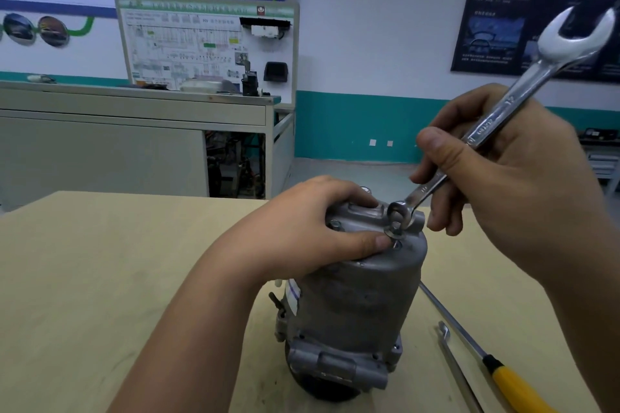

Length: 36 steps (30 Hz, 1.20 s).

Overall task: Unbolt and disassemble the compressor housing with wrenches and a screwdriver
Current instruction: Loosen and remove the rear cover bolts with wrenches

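A grey cast-metal compressor housing [359,298] stands upright on the wooden table [100,278]. My left hand [302,231] grips its top, and the thumb touches a bolt with a washer [395,234] that stands raised at the top rim. My right hand [496,164] holds a chrome double open-end wrench [496,117] by the shaft, tilted up to the right. The wrench's small lower jaw sits at that bolt's head. The large jaw points up near the frame's right edge.
A yellow-handled screwdriver [503,375] and a thin metal bent tool [453,359] lie on the table to the right of the housing. Behind the table stand a grey cabinet bench [134,131] and a training panel board [208,47] against the wall.
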{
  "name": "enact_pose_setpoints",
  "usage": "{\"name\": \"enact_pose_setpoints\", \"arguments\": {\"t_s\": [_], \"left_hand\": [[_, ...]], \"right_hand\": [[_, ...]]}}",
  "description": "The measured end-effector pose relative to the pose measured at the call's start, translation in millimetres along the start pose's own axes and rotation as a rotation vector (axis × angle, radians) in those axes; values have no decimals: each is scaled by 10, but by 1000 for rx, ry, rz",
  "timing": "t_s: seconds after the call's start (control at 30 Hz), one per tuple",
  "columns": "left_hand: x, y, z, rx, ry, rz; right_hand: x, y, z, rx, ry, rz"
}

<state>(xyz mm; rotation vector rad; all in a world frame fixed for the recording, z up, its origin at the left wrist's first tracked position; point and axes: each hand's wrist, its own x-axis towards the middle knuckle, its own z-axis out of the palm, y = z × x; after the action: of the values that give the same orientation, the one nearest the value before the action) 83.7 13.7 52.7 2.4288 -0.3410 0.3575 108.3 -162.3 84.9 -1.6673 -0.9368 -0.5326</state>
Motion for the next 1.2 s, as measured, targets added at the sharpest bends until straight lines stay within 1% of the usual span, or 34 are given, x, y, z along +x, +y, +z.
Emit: {"name": "enact_pose_setpoints", "arguments": {"t_s": [0.2,0.57,0.87,1.03,1.2], "left_hand": [[-18,-43,-45,-33,-63,18],[-13,-54,-16,-42,-32,32],[-3,-55,-15,-46,-29,28],[-16,-42,-21,-36,-40,25],[-21,-27,-21,-26,-38,18]], "right_hand": [[12,-12,-12,1,-21,15],[16,-10,-4,-10,-41,-4],[12,-20,14,-42,-74,23],[60,-16,13,-40,-154,106],[43,-22,-6,-8,-155,141]]}}
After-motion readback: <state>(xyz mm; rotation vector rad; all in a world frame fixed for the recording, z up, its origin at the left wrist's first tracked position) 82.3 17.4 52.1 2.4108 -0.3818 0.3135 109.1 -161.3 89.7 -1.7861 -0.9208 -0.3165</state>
